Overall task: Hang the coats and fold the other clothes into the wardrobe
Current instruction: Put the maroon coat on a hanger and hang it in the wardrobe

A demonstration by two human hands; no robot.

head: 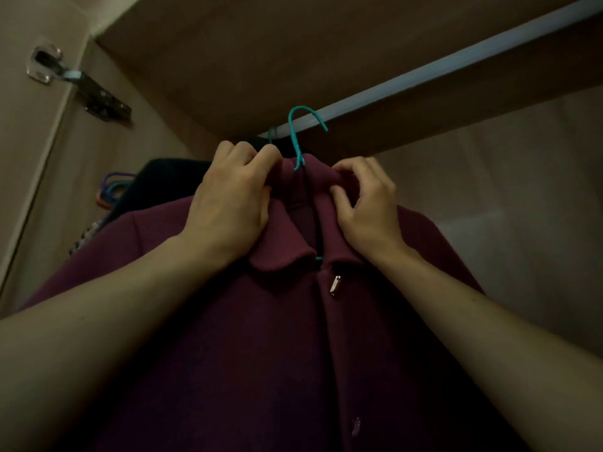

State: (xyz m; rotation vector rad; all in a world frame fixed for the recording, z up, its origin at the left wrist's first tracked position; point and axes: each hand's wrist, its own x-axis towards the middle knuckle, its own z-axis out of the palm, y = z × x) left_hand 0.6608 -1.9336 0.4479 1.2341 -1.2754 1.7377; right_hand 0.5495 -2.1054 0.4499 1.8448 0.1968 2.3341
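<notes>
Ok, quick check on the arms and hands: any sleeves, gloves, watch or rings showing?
None that I can see. The left hand and right hand are ungloved, with no rings on the fingers in view. The left forearm and right forearm are bare to the frame edge: no sleeve, watch or bracelet.

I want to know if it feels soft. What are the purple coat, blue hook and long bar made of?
The coat looks like thick, matte wool-like cloth: no shine, soft rounded collar edges. The hook seems thin wire in a smooth turquoise coating. The bar looks smooth and pale, metal or plastic; too dim to tell.
</notes>
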